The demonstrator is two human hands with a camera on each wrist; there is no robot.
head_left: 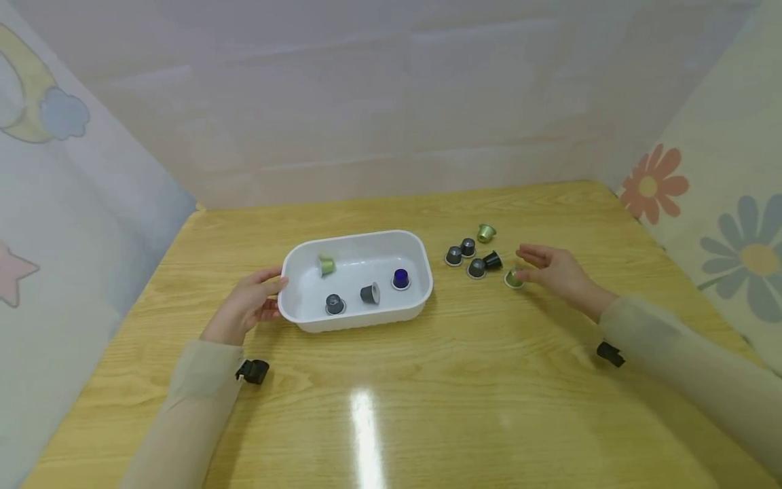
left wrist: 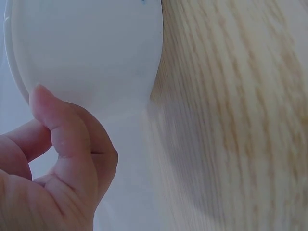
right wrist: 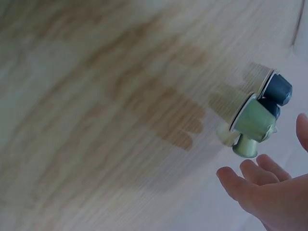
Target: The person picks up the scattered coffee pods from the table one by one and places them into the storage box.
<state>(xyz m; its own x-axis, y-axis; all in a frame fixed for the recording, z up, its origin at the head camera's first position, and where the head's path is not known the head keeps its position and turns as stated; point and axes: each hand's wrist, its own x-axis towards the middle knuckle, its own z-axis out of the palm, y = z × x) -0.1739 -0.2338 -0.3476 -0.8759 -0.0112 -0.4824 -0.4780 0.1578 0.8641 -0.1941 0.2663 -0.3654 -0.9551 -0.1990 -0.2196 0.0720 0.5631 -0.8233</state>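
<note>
A white plastic tray (head_left: 360,318) holds several coffee capsules: a green one (head_left: 327,265), a purple-blue one (head_left: 400,278), an upright dark grey one (head_left: 334,304) and a grey one (head_left: 370,293) on its side. My left hand (head_left: 247,302) grips the tray's left end, and in the left wrist view the thumb and curled fingers (left wrist: 72,130) meet at its rim. At the right, my right hand (head_left: 559,275) reaches beside a green capsule (head_left: 514,279) standing rim down. The right wrist view has the fingers (right wrist: 231,180) spread, apart from that green capsule (right wrist: 255,119).
Right of the tray stand dark capsules (head_left: 454,255), one of them black and lying on its side (head_left: 492,261). Farther back is another green capsule (head_left: 486,233). The wooden table (head_left: 452,394) meets patterned walls at the left, back and right.
</note>
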